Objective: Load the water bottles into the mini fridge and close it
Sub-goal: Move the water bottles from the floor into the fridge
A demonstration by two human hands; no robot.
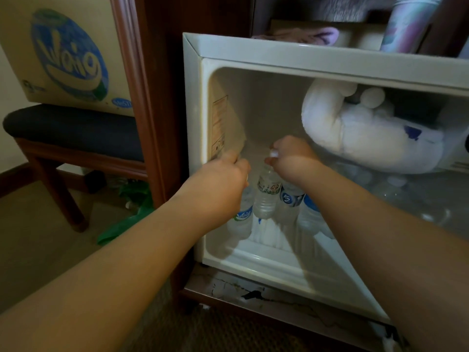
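Note:
The white mini fridge (195, 102) stands open in a wooden cabinet; its door is out of view. Both my hands reach inside. My left hand (220, 184) grips the top of a clear water bottle (242, 222) with a blue and green label, at the fridge's front left. My right hand (291, 156) holds the white cap end of a second bottle (266, 199), which stands upright just right of the first. Two more bottles with blue labels (289, 201) stand beside them. Several more bottles (396, 191) lie blurred at the right.
A frosted freezer compartment (368, 133) bulges from the fridge's upper right. A cardboard box (63, 54) with a blue logo sits on a dark-cushioned wooden chair (76, 133) at left. Green plastic (127, 222) lies on the carpet. Cloth and a tumbler (408, 24) rest on the fridge top.

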